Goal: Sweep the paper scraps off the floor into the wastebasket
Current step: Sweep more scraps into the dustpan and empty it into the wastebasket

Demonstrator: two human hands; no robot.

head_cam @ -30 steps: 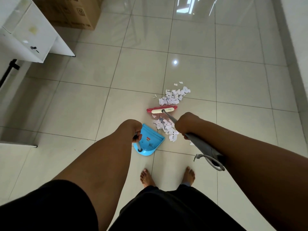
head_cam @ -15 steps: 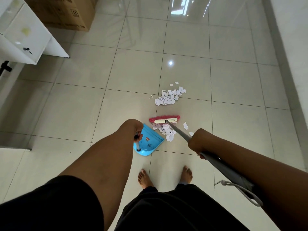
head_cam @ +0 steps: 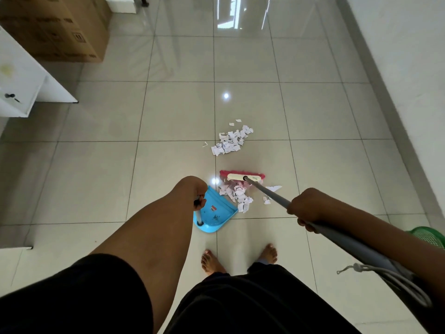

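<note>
At far left I see a white cabinet (head_cam: 21,75) with a key in its door, its lower front corner jutting onto the tiled floor (head_cam: 101,165). Behind it stands a cardboard box (head_cam: 55,27), its near edge resting on the tiles. To the right of these two, bare tile runs open to the middle of the view.

My left hand (head_cam: 193,191) is curled round the upright handle of the blue dustpan (head_cam: 214,213). The dustpan sits flat on the floor, its open lip facing right and away from me. A near pile of paper scraps (head_cam: 237,195) lies against that lip, between the lip and the red broom head (head_cam: 242,175). The broom head rests on the floor just beyond this pile. A few loose scraps lie beside the broom pole on the right. A second, far pile of scraps (head_cam: 231,141) lies well beyond the broom head, apart from it, with bare tile on all sides.

My right hand (head_cam: 307,208) is clamped round the grey broom pole (head_cam: 269,192), which slants down from lower right to the head. Two bare feet stand just behind the dustpan.

At the right edge, the rim of a green wastebasket (head_cam: 429,236) shows behind my right forearm. The white wall (head_cam: 409,68) and its dark skirting close off the floor diagonally on the right.
</note>
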